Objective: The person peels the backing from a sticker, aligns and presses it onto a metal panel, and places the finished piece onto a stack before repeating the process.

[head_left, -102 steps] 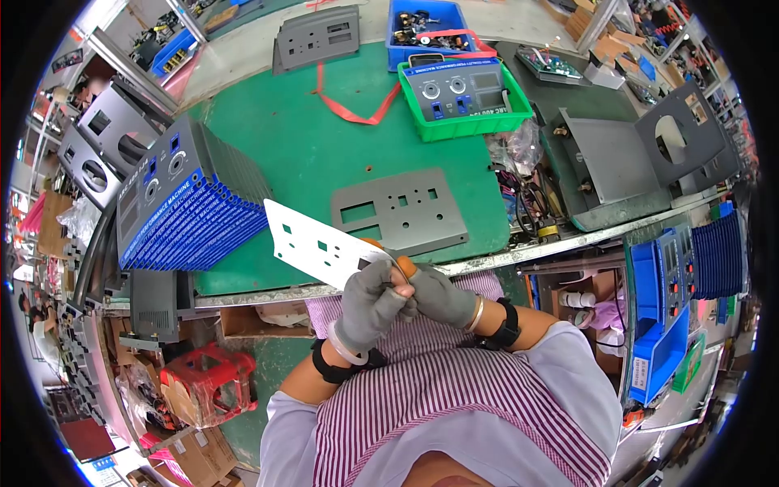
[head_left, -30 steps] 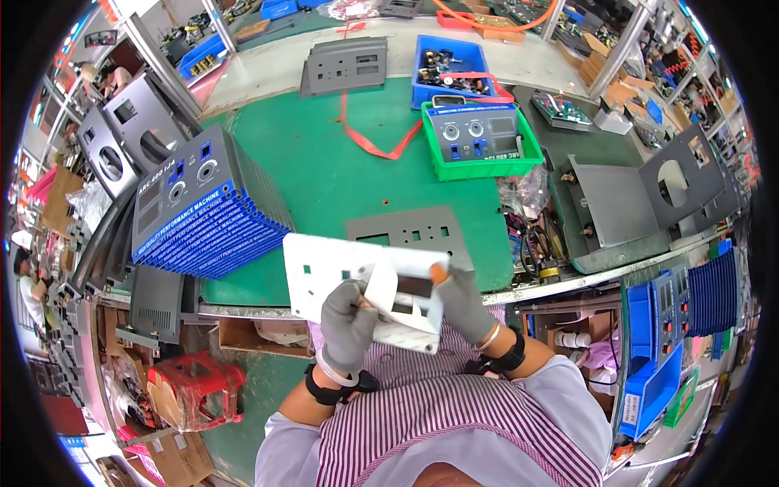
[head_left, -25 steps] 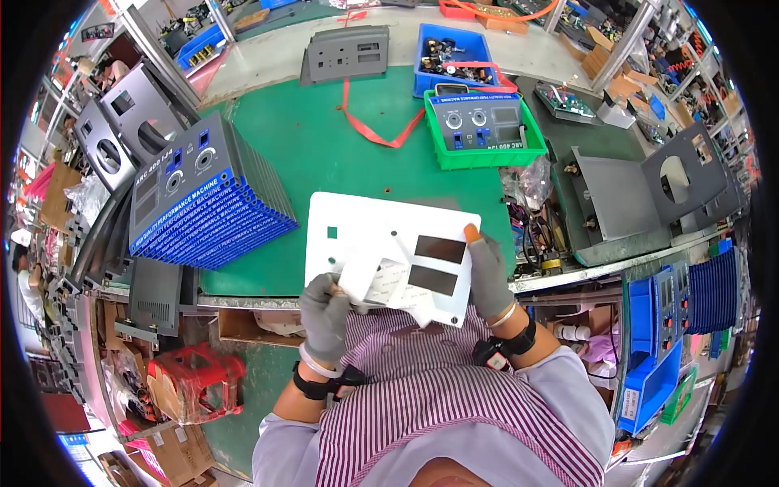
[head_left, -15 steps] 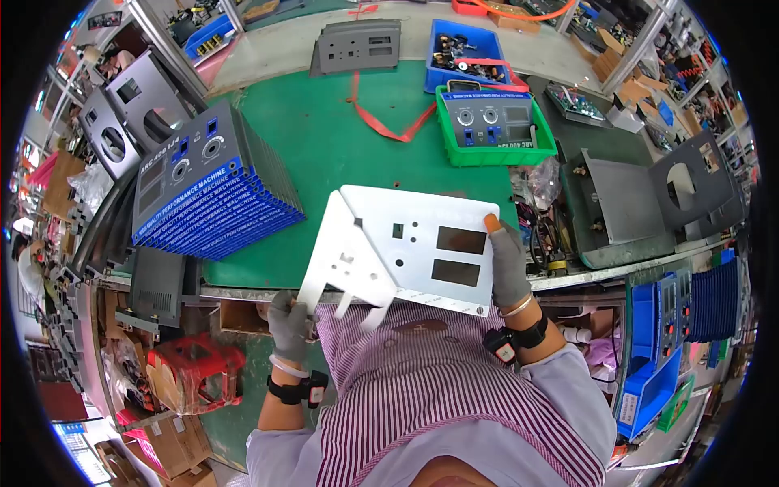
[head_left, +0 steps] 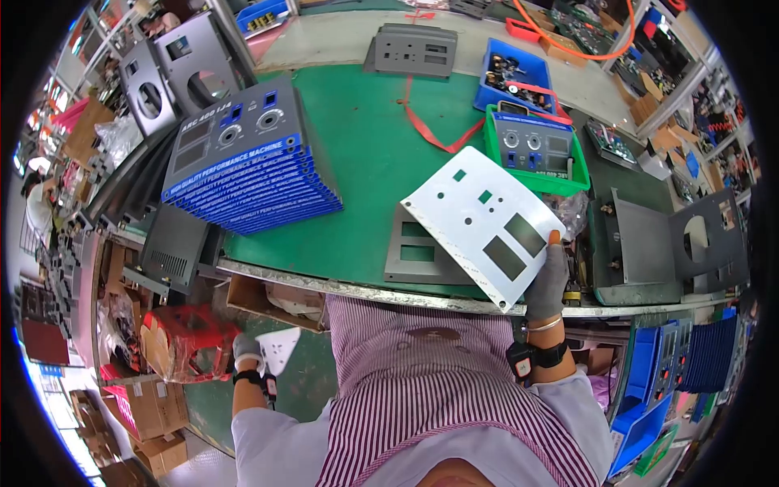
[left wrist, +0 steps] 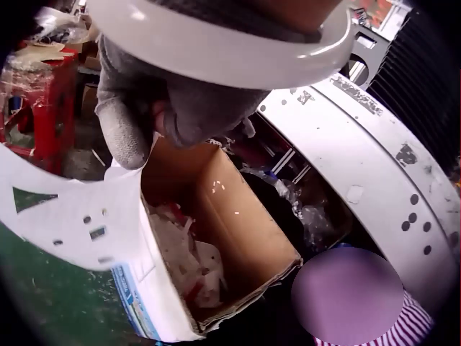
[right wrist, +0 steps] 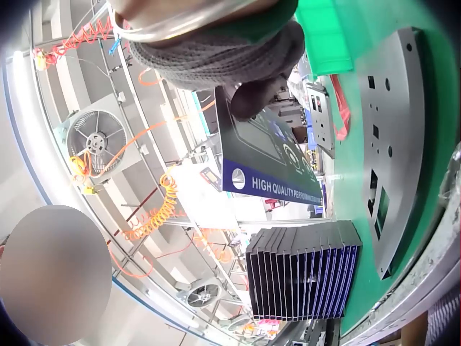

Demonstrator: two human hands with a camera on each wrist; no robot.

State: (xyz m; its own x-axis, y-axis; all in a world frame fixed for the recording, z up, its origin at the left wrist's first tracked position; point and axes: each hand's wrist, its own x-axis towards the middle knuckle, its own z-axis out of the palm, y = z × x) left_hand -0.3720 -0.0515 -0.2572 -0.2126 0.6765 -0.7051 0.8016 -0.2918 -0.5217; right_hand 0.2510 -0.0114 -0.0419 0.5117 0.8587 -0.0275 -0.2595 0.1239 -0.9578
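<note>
The right hand (head_left: 548, 284) grips a thin panel sheet (head_left: 479, 213) by its right edge, white side up in the head view; its printed face (right wrist: 259, 148) shows in the right wrist view. Beneath that sheet, a grey metal panel (head_left: 410, 269) lies at the green table's front edge. Low at the left, the left hand (head_left: 247, 349) pinches a torn-off white backing film (head_left: 280, 349) with cut-outs. In the left wrist view the film (left wrist: 72, 216) hangs from the gloved fingers (left wrist: 124, 137) beside an open cardboard box (left wrist: 241, 238) holding white scraps.
A stack of blue-edged panels (head_left: 251, 183) stands at the table's left. Behind the sheet are a green bin (head_left: 578, 174) and a blue bin (head_left: 519, 101). A red stool (head_left: 191, 341) stands by the left hand; folded metal housings (head_left: 645, 243) are at the right.
The film has come away from the sheet and moved down left with the left hand. The right hand has shifted right, with the sheet now tilted over the table, baring part of the grey panel.
</note>
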